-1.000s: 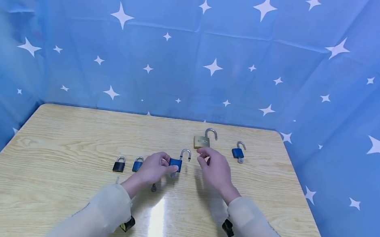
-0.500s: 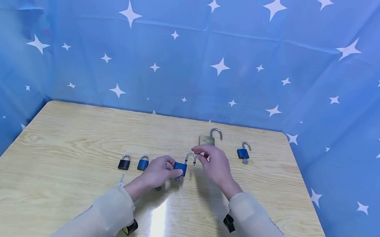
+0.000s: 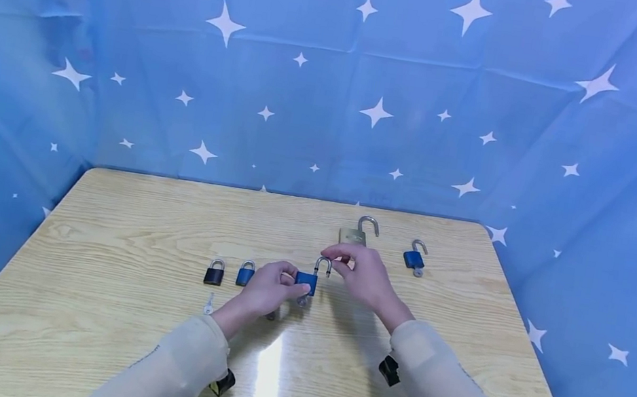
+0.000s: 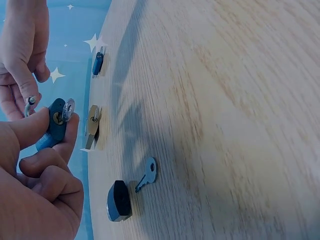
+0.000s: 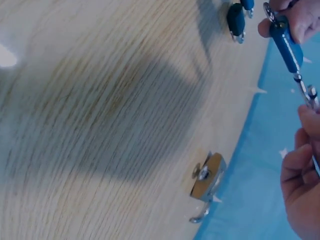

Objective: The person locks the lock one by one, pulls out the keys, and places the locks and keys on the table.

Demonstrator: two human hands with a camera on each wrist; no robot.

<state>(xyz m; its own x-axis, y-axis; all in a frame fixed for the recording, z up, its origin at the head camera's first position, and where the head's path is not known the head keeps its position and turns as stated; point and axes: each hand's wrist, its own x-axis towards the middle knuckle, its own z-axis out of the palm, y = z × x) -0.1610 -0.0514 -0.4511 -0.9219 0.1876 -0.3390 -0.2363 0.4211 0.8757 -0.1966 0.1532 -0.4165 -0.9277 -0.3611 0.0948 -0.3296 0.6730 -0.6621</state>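
My left hand point(image 3: 267, 290) pinches a blue padlock point(image 3: 306, 283) by its body, held off the table. Its shackle stands raised, with one leg free of the body. A key point(image 4: 69, 109) sits in the keyhole at its bottom, as the left wrist view shows. My right hand point(image 3: 367, 278) pinches the top of that shackle between thumb and fingertips; part of the shackle is hidden by the fingers. Just beyond the right hand lies a brass padlock point(image 3: 352, 236), its shackle open and a key point(image 5: 196, 171) in it.
Another blue padlock point(image 3: 414, 259) with open shackle and key lies at the right. Left of my hands, a black padlock point(image 3: 213, 276) and a blue padlock point(image 3: 245, 276) lie closed. A loose key point(image 3: 209, 305) rests near them. A star-patterned curtain point(image 3: 334, 91) hangs behind the wooden table point(image 3: 89, 329).
The right hand has come left from beside the brass padlock to the held padlock's shackle and taken hold of it. The head view has shifted slightly.
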